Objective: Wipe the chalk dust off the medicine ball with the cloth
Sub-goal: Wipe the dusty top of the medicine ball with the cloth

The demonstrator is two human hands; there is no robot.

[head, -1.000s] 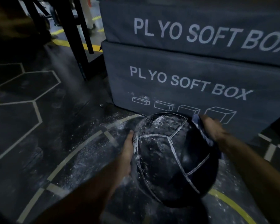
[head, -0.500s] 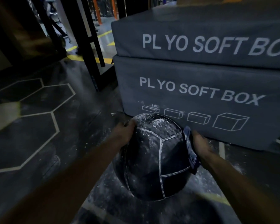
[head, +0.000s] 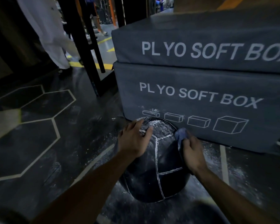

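Observation:
A black medicine ball (head: 166,160) with white seams sits on the dark floor, close to the lower plyo box. White chalk dust covers its top near the far side. My left hand (head: 134,139) rests flat on the ball's upper left, fingers spread. My right hand (head: 192,152) presses a bunched blue-grey cloth (head: 181,135) against the ball's upper right side, fingers curled round it.
Two stacked grey soft plyo boxes (head: 200,97) stand right behind the ball. Chalk is scattered on the floor (head: 81,143) around it. Black rack uprights (head: 87,50) rise at the back left, and a person in light clothing (head: 55,38) walks beyond them.
The ball has turned so the chalky patch faces up and away. My left hand has slid from the ball's side onto its top; the cloth hand has shifted up the right side.

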